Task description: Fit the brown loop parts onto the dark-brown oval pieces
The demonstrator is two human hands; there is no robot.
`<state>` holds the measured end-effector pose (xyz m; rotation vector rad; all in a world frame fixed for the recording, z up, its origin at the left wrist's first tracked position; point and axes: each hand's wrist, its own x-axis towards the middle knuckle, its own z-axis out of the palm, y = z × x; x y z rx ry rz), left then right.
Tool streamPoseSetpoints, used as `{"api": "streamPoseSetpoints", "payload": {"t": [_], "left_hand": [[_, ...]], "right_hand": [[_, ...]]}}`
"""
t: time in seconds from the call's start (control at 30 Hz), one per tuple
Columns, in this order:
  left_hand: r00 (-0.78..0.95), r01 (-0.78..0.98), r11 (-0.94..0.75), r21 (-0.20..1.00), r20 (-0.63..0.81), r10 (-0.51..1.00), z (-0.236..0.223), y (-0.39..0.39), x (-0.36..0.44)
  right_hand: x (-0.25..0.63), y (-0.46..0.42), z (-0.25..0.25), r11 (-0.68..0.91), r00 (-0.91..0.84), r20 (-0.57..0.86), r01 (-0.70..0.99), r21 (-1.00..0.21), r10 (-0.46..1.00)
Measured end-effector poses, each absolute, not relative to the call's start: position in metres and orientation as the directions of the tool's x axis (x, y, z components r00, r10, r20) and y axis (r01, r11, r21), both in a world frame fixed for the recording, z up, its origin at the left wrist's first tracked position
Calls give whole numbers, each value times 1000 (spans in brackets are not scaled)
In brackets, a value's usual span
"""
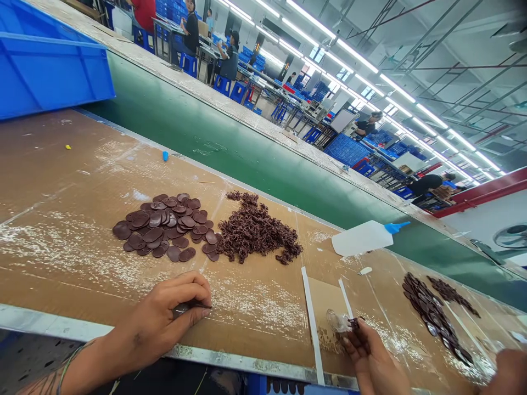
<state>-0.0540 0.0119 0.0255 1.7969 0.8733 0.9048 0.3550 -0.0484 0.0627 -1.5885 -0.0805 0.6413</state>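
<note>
Head view: at the near edge of a cardboard-covered workbench (61,230), the left hand (164,318) pinches a small dark piece (185,309), the right hand (368,359) curls around a clear plastic piece (337,321), and dark brown discs (164,225) and tangled brown strands (257,230) sit in separate heaps within reach.

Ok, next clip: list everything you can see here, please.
cardboard-covered bench: one, tan, under everything nearby
round discs: dozens, dark brown, centre pile
tangled strands: one heap, dark brown, right of discs
squeeze bottle: one, white with blue nozzle, beyond right hand
disc row: one, dark brown, far right
crate: one, blue, top left
conveyor belt: one, green, beyond bench
seated co-workers: several, far background
left hand: one, pinching small dark piece
right hand: one, holding clear plastic piece
</note>
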Motion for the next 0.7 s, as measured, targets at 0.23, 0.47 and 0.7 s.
{"api": "streamPoseSetpoints", "payload": {"t": [0.23, 0.47, 0.7], "left_hand": [[474, 174, -332, 927, 216, 853, 26, 11, -54], [471, 161, -334, 929, 225, 853, 24, 12, -54], [461, 149, -303, 941, 205, 864, 28, 11, -53]], "right_hand": [[350, -46, 67, -145, 840, -358, -327, -934, 409], [359, -51, 59, -136, 828, -356, -330, -934, 433], [370, -64, 53, -85, 811, -341, -344, -935, 476]]}}
